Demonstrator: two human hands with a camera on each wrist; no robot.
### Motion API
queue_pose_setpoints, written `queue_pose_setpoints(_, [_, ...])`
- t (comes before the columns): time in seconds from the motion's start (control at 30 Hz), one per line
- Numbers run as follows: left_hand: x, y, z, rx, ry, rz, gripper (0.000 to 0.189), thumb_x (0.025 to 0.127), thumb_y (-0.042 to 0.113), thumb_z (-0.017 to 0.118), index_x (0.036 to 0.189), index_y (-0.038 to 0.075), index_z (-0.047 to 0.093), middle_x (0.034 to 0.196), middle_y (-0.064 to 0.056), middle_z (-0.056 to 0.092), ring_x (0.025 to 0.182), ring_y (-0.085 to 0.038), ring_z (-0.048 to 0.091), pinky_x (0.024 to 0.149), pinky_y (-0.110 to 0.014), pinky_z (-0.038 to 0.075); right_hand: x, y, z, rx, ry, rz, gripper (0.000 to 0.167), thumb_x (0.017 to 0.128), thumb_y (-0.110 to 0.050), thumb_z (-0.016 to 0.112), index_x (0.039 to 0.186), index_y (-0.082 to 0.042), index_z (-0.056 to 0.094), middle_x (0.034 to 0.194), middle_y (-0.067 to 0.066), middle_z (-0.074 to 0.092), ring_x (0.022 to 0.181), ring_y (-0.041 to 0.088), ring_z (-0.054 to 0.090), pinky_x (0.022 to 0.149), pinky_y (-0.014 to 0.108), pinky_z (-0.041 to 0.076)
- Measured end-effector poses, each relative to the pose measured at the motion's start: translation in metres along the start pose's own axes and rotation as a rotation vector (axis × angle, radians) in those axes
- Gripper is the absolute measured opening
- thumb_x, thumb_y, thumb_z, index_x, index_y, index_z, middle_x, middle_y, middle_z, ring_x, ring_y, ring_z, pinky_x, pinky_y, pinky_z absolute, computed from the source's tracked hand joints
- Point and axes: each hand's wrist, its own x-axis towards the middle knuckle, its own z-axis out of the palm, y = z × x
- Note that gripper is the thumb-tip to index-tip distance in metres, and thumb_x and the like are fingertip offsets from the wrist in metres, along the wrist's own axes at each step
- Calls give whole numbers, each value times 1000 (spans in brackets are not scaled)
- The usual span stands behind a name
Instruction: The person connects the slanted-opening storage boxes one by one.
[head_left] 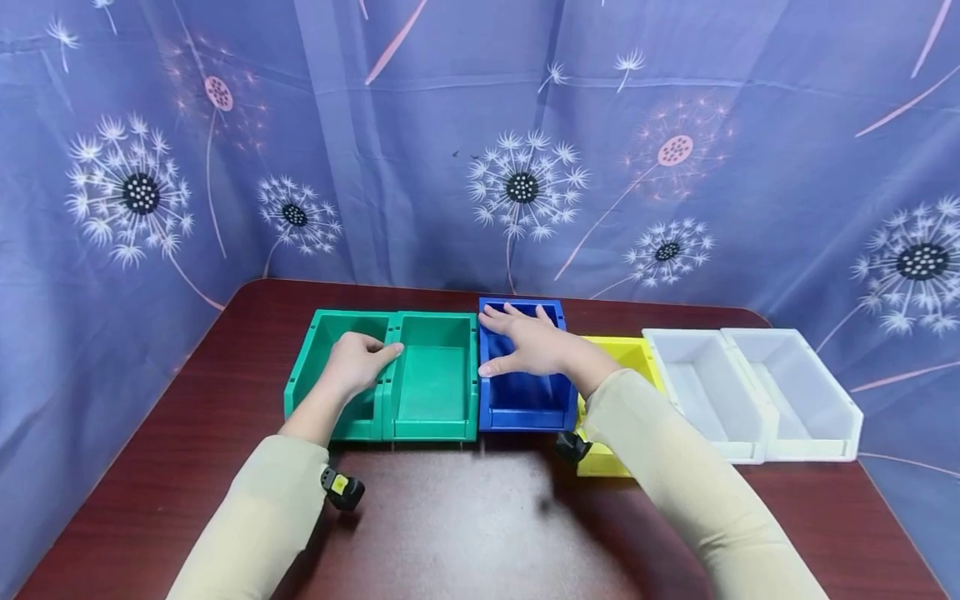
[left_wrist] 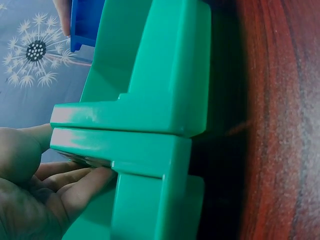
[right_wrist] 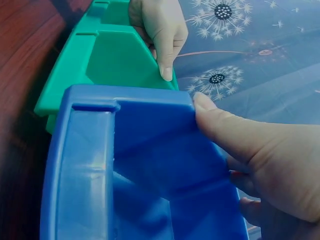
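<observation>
I'm working at a dark red table (head_left: 465, 533), sleeves in the near foreground; my left hand (head_left: 356, 362) is gripping the shared wall where the two green bins meet, thumb over the top and fingers curled down inside the left green bin (head_left: 330, 375), which the left wrist view confirms; the right green bin (head_left: 435, 375) is sitting flush against it, walls touching; my right hand (head_left: 525, 342) is lying across the blue bin (head_left: 525, 392), fingers straight and spread over its back rim, thumb pressing on the left wall next to the green one, so pushing rather than clutching; the blue bin is touching the right green bin and its front edge is roughly level with theirs; judging from that, the green pair and the blue one are looking lined up already; the yellow bin (head_left: 626, 354) is mostly hidden behind my right forearm, sitting just beside the blue one and reaching nearer to me, so it seems still out of line; further right, two white bins (head_left: 750, 392) are sitting side by side, touching; every bin I can see into is holding nothing; a dandelion-print curtain (head_left: 480, 150) is hanging behind.
</observation>
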Motion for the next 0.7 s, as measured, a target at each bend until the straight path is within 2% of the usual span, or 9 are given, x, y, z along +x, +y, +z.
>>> queue_pose_setpoints(0.17, [-1, 0, -1, 9, 4, 3, 42, 94, 41, 55, 94, 2, 70, 51, 3, 39, 56, -18, 52, 53, -30, 42, 2, 1, 2, 19, -8, 1, 87, 86, -52, 61, 152, -16, 18, 160, 0, 10, 148, 25, 1, 114, 61, -6])
queue_pose_setpoints(0.37, [1, -2, -1, 10, -2, -6, 48, 93, 43, 56, 117, 1, 65, 61, 0, 48, 66, -19, 61, 61, -29, 49, 4, 2, 4, 63, -30, 2, 87, 86, -50, 61, 152, -16, 17, 160, 1, 7, 148, 25, 3, 117, 54, 7])
queue_pose_setpoints(0.53, [2, -2, -1, 4, -2, -8, 50, 93, 43, 56, 120, 1, 63, 63, -1, 49, 70, -20, 62, 63, -30, 51, 5, 1, 8, 76, -48, 38, 88, 84, -51, 62, 152, -19, 16, 161, -3, 6, 148, 27, 5, 116, 52, 17])
queue_pose_setpoints(0.7, [3, -2, 0, 4, -16, -12, 54, 93, 43, 55, 124, -1, 60, 70, -5, 54, 72, -20, 63, 65, -31, 51, 6, 3, 13, 88, -65, 60, 90, 83, -51, 63, 153, -21, 16, 160, -5, 6, 148, 27, 7, 115, 49, 22])
